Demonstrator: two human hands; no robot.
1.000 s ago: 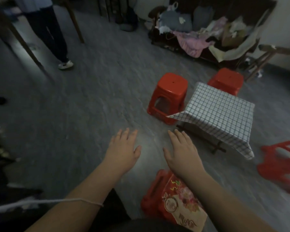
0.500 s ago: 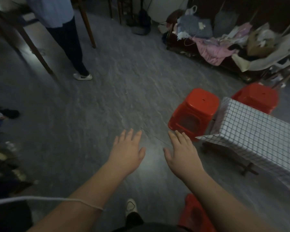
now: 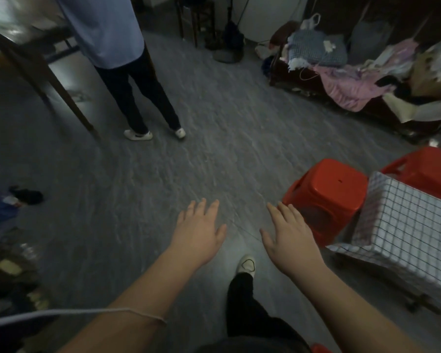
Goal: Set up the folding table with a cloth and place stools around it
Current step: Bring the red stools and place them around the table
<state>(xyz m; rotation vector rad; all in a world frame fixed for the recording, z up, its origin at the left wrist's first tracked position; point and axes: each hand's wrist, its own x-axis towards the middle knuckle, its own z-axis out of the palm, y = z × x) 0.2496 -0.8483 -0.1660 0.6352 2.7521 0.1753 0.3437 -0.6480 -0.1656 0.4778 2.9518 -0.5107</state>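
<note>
A low folding table [image 3: 418, 303] stands at the right edge, draped in a white cloth with a dark grid [image 3: 413, 225]. One red plastic stool [image 3: 326, 200] sits against the table's left side, and a second red stool [image 3: 425, 169] stands behind the table. My left hand [image 3: 197, 233] and my right hand [image 3: 289, 238] are stretched out palm down over the bare floor, fingers straight and holding nothing. The right hand hovers just left of the nearer stool.
Another person's legs [image 3: 148, 98] stand at the upper left beside a wooden table leg [image 3: 56, 85]. A dark bench piled with clothes [image 3: 354, 80] fills the upper right. Clutter [image 3: 8, 263] lies along the left edge. My own foot [image 3: 245, 264] is on the grey floor [image 3: 214, 138].
The view has swung left and up: table and stools slid to the right edge, and the patterned red stool near my feet left the view. Both hands stay open and empty.
</note>
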